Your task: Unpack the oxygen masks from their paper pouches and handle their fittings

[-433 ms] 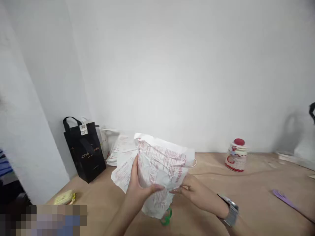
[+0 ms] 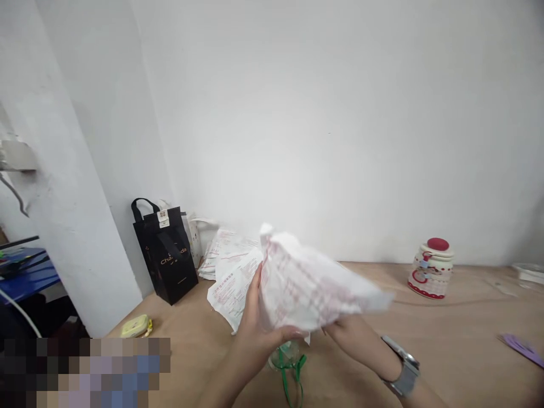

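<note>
The crumpled red-printed white paper sheet (image 2: 310, 283) was held above the brown tabletop (image 2: 182, 323), its long axis sloping down rightward. Its left end was clamped by the left hand (image 2: 259, 334); the right hand (image 2: 346, 328) was partly hidden beneath, its grip unclear.

Observed crumpled white red-printed paper sheet (image 2: 312, 280) swung rightward, lower edge raised, exposing more of clear container (image 2: 289, 352) with narrow green ribbon (image 2: 297, 369).

This is an indoor room, whether home or workroom unclear, shown by a plain white wall (image 2: 297, 113), a brown surface (image 2: 476, 328) against it, a black carrier bag (image 2: 170, 269) and a decorated jar (image 2: 431, 271).
</note>
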Tool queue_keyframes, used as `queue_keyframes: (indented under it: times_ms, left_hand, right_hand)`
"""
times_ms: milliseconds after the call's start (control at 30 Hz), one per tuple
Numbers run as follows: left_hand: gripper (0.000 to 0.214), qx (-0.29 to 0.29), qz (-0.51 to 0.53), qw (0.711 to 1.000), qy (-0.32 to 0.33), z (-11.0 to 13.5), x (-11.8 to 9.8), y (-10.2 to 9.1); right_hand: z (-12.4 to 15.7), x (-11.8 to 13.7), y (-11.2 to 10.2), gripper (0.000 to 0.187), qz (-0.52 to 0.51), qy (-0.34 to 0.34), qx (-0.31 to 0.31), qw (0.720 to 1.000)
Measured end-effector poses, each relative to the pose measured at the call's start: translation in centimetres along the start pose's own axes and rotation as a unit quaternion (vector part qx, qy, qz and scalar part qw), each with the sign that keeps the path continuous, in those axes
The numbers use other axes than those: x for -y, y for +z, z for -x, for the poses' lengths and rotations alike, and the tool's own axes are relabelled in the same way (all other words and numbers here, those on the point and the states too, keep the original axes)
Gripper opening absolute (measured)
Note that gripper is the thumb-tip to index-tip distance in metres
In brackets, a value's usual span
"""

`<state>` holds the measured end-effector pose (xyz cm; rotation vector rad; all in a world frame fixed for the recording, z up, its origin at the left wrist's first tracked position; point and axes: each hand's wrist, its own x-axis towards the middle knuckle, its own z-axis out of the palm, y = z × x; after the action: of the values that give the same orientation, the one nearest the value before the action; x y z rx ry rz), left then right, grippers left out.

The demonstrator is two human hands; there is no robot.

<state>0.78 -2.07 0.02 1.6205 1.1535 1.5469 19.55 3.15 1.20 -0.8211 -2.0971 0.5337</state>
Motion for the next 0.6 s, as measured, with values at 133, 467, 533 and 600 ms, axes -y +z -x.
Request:
queue_keyframes:
  times_ms: [133, 467, 533, 600]
  left_hand:
    - [0.111, -0.001, 0.046, 0.999, 0.0, -0.3, 0.3, -0.8]
    - [0.097, -0.041, 0.268, 0.96, -0.064, -0.9, 4.4, -2.4]
    - [0.091, -0.039, 0.286, 0.955, -0.074, -0.6, 4.7, -3.2]
    - [0.091, -0.034, 0.304, 0.945, -0.113, -0.1, 4.5, -3.7]
  right_hand:
    - [-0.3, 1.1, -1.7, 0.028, -0.046, -0.048, -0.033, 0.997]
    - [-0.5, 0.5, -2.5, 0.032, -0.126, 0.033, -0.127, 0.983]
    - [-0.6, 0.7, -2.6, 0.032, -0.137, 0.04, -0.019, 0.99]
    - [-0.6, 0.8, -2.3, 0.031, -0.123, 0.037, 0.08, 0.989]
